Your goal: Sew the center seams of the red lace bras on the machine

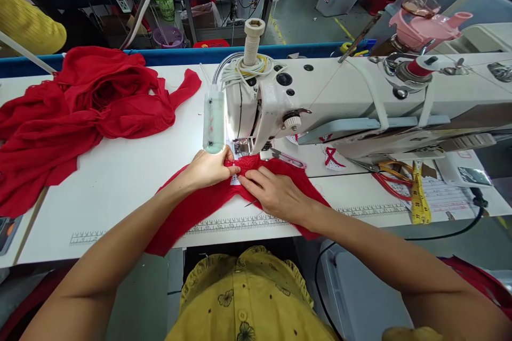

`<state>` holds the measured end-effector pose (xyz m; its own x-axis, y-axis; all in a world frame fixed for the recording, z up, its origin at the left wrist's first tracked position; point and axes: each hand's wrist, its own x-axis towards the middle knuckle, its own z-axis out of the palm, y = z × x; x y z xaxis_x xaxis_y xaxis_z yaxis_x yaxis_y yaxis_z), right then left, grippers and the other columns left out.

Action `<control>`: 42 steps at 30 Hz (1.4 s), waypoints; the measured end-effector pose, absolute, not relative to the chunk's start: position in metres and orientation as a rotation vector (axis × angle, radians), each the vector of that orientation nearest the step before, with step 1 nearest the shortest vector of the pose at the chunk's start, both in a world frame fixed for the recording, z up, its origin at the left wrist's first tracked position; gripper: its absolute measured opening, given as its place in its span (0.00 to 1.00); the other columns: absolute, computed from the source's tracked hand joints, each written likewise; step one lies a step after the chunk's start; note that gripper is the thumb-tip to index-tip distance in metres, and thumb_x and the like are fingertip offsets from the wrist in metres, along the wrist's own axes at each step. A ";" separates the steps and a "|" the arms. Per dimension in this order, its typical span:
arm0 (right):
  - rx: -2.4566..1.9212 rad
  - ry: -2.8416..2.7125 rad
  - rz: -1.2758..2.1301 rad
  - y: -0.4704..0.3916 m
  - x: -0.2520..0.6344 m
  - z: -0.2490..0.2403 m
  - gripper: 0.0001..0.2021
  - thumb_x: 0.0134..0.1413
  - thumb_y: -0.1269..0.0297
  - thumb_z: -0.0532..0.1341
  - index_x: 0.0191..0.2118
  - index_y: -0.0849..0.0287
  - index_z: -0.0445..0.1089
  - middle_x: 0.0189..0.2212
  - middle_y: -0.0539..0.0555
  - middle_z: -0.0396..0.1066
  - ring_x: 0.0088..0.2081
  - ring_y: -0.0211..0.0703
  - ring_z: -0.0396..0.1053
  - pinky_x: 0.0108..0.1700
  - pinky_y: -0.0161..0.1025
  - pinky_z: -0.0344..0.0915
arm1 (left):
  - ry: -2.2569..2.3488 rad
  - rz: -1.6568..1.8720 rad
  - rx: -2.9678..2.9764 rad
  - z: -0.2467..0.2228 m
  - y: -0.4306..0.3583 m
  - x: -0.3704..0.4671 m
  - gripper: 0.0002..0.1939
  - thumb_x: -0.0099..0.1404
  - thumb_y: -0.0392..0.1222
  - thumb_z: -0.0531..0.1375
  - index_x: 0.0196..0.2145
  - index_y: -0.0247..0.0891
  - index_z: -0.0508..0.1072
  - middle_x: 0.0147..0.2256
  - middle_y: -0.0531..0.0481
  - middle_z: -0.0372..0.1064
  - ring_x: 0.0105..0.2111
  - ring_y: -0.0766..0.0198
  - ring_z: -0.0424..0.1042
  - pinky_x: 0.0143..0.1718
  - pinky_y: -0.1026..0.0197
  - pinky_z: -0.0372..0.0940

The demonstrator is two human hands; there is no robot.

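**Red fabric piece at the needle: hazards on record**

Item 1. Red fabric piece: lies flat on the white table, its far edge under the head of the sewing machine, its near edge hanging over the table front at 6 o'clock.

Item 2. Left hand: at 11 o'clock of the piece, fingers closed in a pinch on the fabric's far edge, beside a small white label.

Item 3. Right hand: at 1 o'clock of the piece, palm down, fingers stretched flat and pressing the cloth, tips almost meeting the left hand's.

Item 4. Heap of red cloth: at 10 o'clock on the table, well apart from the hands.

Item 5. Scissors with orange handles and yellow tape measure: at 3 o'clock, near the machine base.

Risks, as judged:
- Both sets of fingertips sit close to the presser foot; a stitch started now could catch a finger.
- The label may slip askew if the pinch loosens, giving a crooked seam.
- The overhanging near edge could drag the piece off line by its weight.
- The lamp partly hides the needle, so alignment is hard to check.
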<state>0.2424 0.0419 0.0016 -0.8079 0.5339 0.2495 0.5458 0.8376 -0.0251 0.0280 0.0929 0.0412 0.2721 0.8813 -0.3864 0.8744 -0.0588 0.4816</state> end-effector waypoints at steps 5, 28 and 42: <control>-0.827 -2.792 -0.107 0.041 0.242 0.000 0.19 0.63 0.79 0.50 0.57 0.68 0.66 0.43 0.60 0.71 0.42 0.46 0.61 0.25 0.38 0.56 | 1.569 -0.111 1.930 0.045 0.098 0.034 0.15 0.58 0.55 0.62 0.26 0.42 0.66 0.22 0.55 0.62 0.26 0.61 0.64 0.28 0.60 0.52; -1.229 -2.409 -0.045 0.041 0.259 0.013 0.30 0.64 0.51 0.60 0.64 0.64 0.59 0.56 0.66 0.69 0.55 0.57 0.68 0.44 0.47 0.70 | 1.229 0.147 1.877 0.059 0.072 0.017 0.16 0.63 0.47 0.56 0.22 0.41 0.55 0.22 0.58 0.50 0.23 0.67 0.51 0.26 0.61 0.48; -0.769 -2.166 0.477 -0.023 0.235 0.065 0.08 0.65 0.69 0.59 0.47 0.57 0.71 0.34 0.52 0.76 0.34 0.38 0.72 0.36 0.35 0.69 | 1.326 1.156 3.123 0.005 -0.011 -0.020 0.12 0.66 0.36 0.56 0.43 0.51 0.72 0.21 0.60 0.67 0.22 0.65 0.67 0.50 0.43 0.56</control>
